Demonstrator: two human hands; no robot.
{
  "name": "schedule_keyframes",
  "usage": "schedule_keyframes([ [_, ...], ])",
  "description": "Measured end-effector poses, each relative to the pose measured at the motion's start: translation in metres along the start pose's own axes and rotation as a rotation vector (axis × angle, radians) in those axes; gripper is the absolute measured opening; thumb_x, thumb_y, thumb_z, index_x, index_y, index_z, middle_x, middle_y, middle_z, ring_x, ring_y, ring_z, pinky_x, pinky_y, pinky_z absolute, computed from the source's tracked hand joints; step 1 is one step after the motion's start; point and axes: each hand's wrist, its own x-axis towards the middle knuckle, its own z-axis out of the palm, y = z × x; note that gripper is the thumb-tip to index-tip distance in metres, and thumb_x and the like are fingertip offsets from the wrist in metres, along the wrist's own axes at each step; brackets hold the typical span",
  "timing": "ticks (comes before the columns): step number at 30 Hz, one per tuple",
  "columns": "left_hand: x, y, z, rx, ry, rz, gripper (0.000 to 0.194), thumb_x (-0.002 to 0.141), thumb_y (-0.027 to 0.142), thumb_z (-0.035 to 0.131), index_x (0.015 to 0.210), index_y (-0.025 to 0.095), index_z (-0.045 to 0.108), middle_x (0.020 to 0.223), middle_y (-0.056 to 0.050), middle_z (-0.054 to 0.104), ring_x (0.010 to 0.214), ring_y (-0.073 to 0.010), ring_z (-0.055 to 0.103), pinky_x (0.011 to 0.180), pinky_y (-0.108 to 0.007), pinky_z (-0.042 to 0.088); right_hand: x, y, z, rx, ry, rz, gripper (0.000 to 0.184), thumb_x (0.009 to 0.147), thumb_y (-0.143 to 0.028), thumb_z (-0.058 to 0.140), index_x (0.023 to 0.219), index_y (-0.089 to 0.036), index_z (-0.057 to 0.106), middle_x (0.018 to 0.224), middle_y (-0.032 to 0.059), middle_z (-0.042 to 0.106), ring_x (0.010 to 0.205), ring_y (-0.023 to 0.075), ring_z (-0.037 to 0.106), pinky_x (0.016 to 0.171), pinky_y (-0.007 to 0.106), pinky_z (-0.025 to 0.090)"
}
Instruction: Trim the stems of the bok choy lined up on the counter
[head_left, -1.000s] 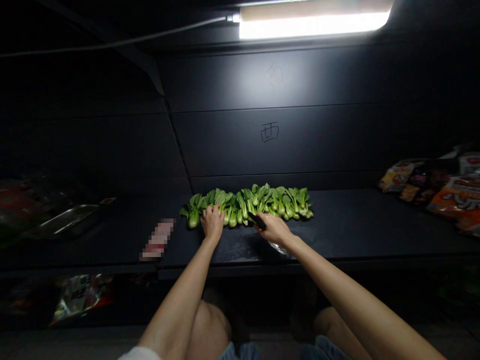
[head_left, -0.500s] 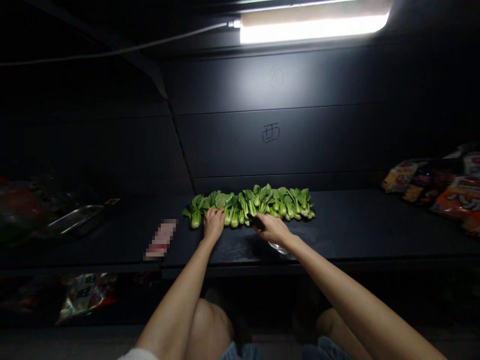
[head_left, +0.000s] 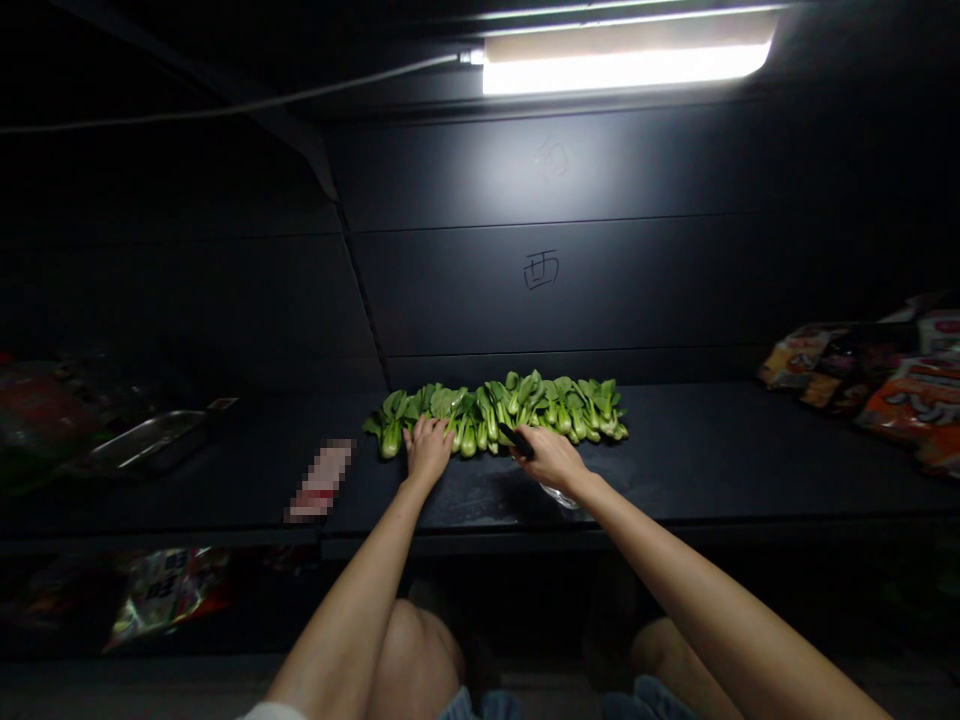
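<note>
Knees [head_left: 416, 652] show at the bottom of the view, and two bare forearms reach forward from them to the edge of a dark counter [head_left: 480, 505]. On the near side of a long row of baby bok choy [head_left: 495, 415], the left hand [head_left: 428, 450] rests on the pale stems with its fingers spread apart, a broad, steady way to hold the row in place. Just to its right, the right hand [head_left: 546, 458] has its fingers closed around a black-handled knife [head_left: 517, 441], whose blade cannot be made out. The knife stays well clear of the left fingers, which is a safe spacing. Something shiny, perhaps foil [head_left: 559, 496], lies under the right wrist. Left on the counter are a pixelated packet [head_left: 320, 480] and a steel tray [head_left: 146, 443]; snack bags [head_left: 874, 385] are piled right. Farthest away, a dark panel wall bears a hand-drawn 西 [head_left: 541, 270] beneath a bright tube light [head_left: 619, 70].
</note>
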Motion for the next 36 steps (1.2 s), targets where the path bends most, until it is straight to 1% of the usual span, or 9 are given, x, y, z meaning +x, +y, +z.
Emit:
schedule_keyframes([
  [3, -0.002, 0.007, -0.002, 0.018, 0.033, -0.008, 0.031, 0.09, 0.032, 0.047, 0.117, 0.027, 0.063, 0.129, -0.009, 0.059, 0.134, -0.029, 0.037, 0.11, -0.064, 0.019, 0.0, 0.004, 0.002, -0.019, 0.013, 0.025, 0.03, 0.093, -0.038, 0.042, 0.112, -0.021, 0.058, 0.108, 0.0104, 0.067, 0.098, 0.0223, 0.062, 0.075, 0.027, 0.039],
  [12, -0.003, 0.03, 0.003, 0.088, 0.135, 0.054, 0.03, 0.089, 0.029, 0.048, 0.113, 0.023, 0.064, 0.14, -0.013, 0.048, 0.135, -0.0295, 0.036, 0.112, -0.064, 0.011, -0.003, 0.018, 0.003, -0.011, 0.031, 0.038, 0.03, 0.092, -0.037, 0.044, 0.114, -0.021, 0.056, 0.109, 0.0096, 0.067, 0.099, 0.0211, 0.062, 0.075, 0.026, 0.038],
  [14, 0.0, 0.039, 0.004, 0.073, 0.132, 0.082, 0.03, 0.09, 0.03, 0.047, 0.114, 0.023, 0.064, 0.138, -0.012, 0.05, 0.131, -0.0289, 0.041, 0.113, -0.061, 0.013, -0.005, 0.019, 0.002, -0.023, 0.021, 0.055, 0.03, 0.092, -0.037, 0.043, 0.113, -0.021, 0.057, 0.108, 0.0101, 0.067, 0.098, 0.0215, 0.062, 0.075, 0.027, 0.038],
  [16, 0.003, 0.048, 0.004, 0.041, 0.097, 0.102, 0.032, 0.09, 0.031, 0.046, 0.117, 0.022, 0.061, 0.129, -0.012, 0.057, 0.123, -0.0264, 0.049, 0.113, -0.054, 0.022, -0.006, 0.02, -0.001, -0.024, 0.014, 0.074, 0.03, 0.092, -0.037, 0.044, 0.113, -0.021, 0.058, 0.108, 0.0101, 0.067, 0.099, 0.0216, 0.061, 0.075, 0.027, 0.038],
  [18, 0.006, 0.056, 0.006, 0.004, 0.053, 0.104, 0.036, 0.091, 0.032, 0.045, 0.123, 0.019, 0.057, 0.118, -0.011, 0.063, 0.114, -0.0244, 0.055, 0.106, -0.043, 0.034, -0.007, 0.021, -0.004, -0.013, 0.007, 0.094, 0.03, 0.092, -0.037, 0.045, 0.114, -0.021, 0.057, 0.109, 0.0096, 0.067, 0.1, 0.0212, 0.061, 0.075, 0.026, 0.038],
  [20, 0.009, 0.065, 0.009, -0.02, 0.019, 0.091, 0.041, 0.091, 0.035, 0.045, 0.127, 0.017, 0.053, 0.113, -0.012, 0.064, 0.11, -0.0246, 0.056, 0.097, -0.037, 0.041, -0.009, 0.023, -0.006, -0.003, 0.003, 0.102, 0.031, 0.092, -0.038, 0.045, 0.115, -0.021, 0.056, 0.109, 0.0092, 0.067, 0.1, 0.0209, 0.061, 0.075, 0.025, 0.038],
  [28, 0.012, 0.099, 0.023, 0.015, -0.036, -0.042, 0.08, 0.079, 0.062, 0.051, 0.136, 0.009, 0.04, 0.122, -0.022, 0.056, 0.115, -0.035, 0.051, 0.093, -0.044, 0.04, -0.013, 0.039, -0.006, -0.007, 0.026, 0.104, 0.032, 0.093, -0.038, 0.045, 0.117, -0.02, 0.055, 0.108, 0.0098, 0.067, 0.099, 0.0212, 0.061, 0.075, 0.026, 0.038],
  [31, 0.013, 0.107, 0.026, 0.023, -0.035, -0.08, 0.084, 0.074, 0.059, 0.059, 0.137, 0.008, 0.038, 0.121, -0.023, 0.056, 0.115, -0.0365, 0.051, 0.093, -0.045, 0.039, -0.014, 0.046, -0.006, 0.004, 0.036, 0.095, 0.033, 0.093, -0.039, 0.044, 0.117, -0.019, 0.054, 0.11, 0.0099, 0.067, 0.101, 0.021, 0.061, 0.077, 0.026, 0.038],
  [36, 0.022, 0.104, 0.029, -0.108, -0.035, -0.191, 0.067, 0.075, 0.041, 0.06, 0.132, 0.01, 0.044, 0.122, -0.022, 0.058, 0.116, -0.033, 0.053, 0.092, -0.04, 0.042, -0.017, 0.052, -0.006, -0.011, 0.038, 0.072, 0.031, 0.092, -0.037, 0.044, 0.115, -0.019, 0.056, 0.108, 0.0093, 0.067, 0.101, 0.0207, 0.061, 0.078, 0.026, 0.039],
])
